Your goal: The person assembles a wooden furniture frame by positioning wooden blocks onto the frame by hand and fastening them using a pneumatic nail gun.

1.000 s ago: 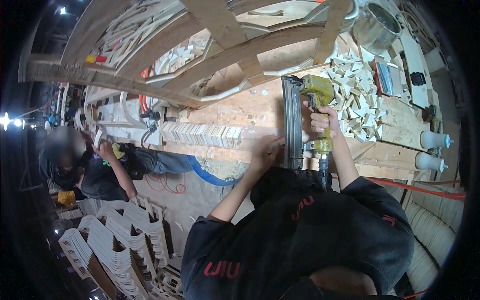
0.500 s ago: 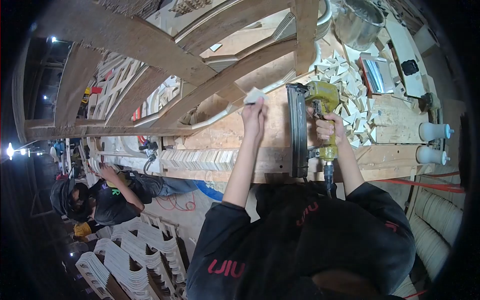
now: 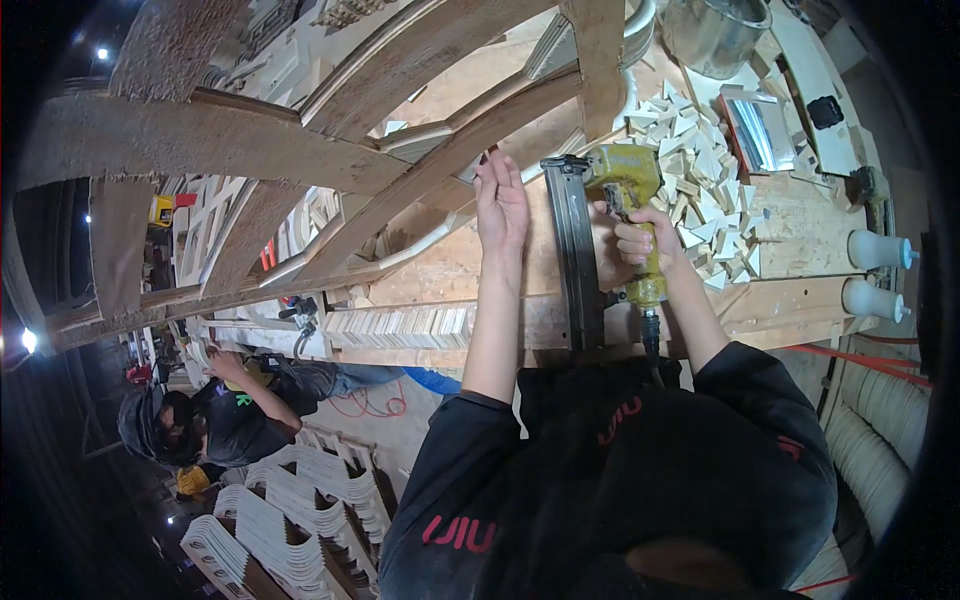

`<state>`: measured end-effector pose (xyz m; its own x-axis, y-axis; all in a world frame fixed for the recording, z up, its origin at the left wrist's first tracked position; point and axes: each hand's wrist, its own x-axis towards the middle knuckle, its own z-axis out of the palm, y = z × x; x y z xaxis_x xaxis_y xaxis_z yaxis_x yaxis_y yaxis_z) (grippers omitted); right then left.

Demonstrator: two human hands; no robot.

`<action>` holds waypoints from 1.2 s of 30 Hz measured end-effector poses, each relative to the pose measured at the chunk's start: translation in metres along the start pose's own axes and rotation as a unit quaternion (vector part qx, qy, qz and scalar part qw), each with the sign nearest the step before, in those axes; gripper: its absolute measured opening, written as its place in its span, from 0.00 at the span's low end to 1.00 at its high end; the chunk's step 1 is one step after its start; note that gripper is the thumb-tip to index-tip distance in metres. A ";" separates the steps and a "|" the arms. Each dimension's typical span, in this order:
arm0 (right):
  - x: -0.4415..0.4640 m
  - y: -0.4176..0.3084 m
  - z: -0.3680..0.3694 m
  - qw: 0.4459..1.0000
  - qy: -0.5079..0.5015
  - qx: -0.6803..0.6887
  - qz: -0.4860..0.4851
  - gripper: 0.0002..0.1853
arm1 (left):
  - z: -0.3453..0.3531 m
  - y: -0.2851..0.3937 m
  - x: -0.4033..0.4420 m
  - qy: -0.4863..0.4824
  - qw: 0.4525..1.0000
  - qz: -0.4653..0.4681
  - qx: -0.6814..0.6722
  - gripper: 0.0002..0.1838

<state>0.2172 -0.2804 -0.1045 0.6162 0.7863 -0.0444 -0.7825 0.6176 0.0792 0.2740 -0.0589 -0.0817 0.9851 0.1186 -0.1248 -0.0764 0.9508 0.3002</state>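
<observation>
My right hand (image 3: 645, 237) is wrapped around the handle of a yellow-green nail gun (image 3: 628, 170), held upright over the bench with its long black magazine on the left. An air hose fitting joins the handle's lower end. My left hand (image 3: 503, 205) is raised palm toward me, its fingers stretched up against the lower rail of a large wooden frame (image 3: 400, 205). Whether a small wood piece sits behind those fingertips is hidden. Small pale wood blocks (image 3: 695, 165) lie heaped on the workbench (image 3: 790, 225) to the right of the nail gun.
A row of thin wood pieces (image 3: 400, 327) lines the bench's front edge. Further right are a metal bucket (image 3: 715, 40), a box of staple-like strips (image 3: 757, 130) and two white bottles (image 3: 880, 250). Another person (image 3: 235, 410) works at left, near stacked curved wooden parts (image 3: 290, 510).
My left hand has gone from holding a small pale wood block in the air to reaching the frame rail with fingers extended. The nail gun has shifted slightly left, and the view has moved.
</observation>
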 end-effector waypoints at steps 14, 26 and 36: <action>0.034 -0.005 -0.001 1.000 -0.003 -0.020 0.000 0.25 | 0.008 0.007 -0.003 -0.055 0.998 -0.038 0.008 0.12; 0.056 0.001 0.006 0.997 0.030 -0.070 0.001 0.24 | 0.006 0.020 -0.013 -0.031 0.971 -0.227 -0.066 0.12; 0.065 0.001 0.010 0.995 0.030 -0.089 0.016 0.23 | -0.021 0.023 -0.018 0.029 0.983 -0.180 -0.023 0.26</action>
<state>0.2571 -0.2286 -0.0970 0.5877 0.8023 -0.1042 -0.8089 0.5802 -0.0954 0.2513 -0.0331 -0.0927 0.9392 -0.2135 -0.2689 0.2676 0.9458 0.1838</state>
